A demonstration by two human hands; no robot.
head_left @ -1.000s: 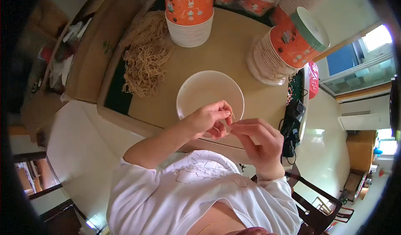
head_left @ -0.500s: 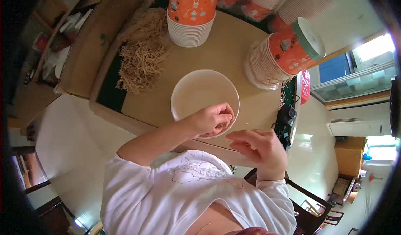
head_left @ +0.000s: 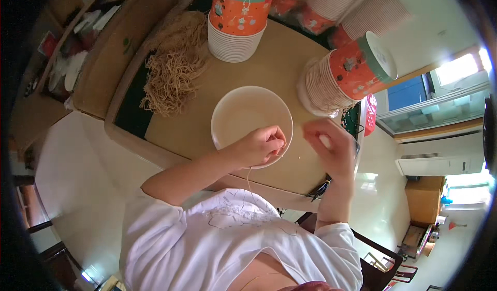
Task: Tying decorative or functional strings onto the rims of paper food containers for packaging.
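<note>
A white round bowl stands on the tan tabletop in front of me. Over its near right rim, my left hand is closed in a pinch. A thin beige string hangs beneath that hand, and a bit of it shows at the fingertips. My right hand, smeared by motion, is raised right of the bowl with bent fingers; whether it holds anything is unclear. Beyond it leans a stack of orange-and-green paper bowls, beige strings about its lower end.
A tangled heap of beige strings lies at the table's left. Another stack of orange paper bowls stands upside down at the back, with more stacks behind. Black cables lie near the right edge. A cardboard box is at left.
My right hand has moved up and away from my left hand. The string now hangs visibly below my left hand, which stays almost in place at the bowl's rim.
</note>
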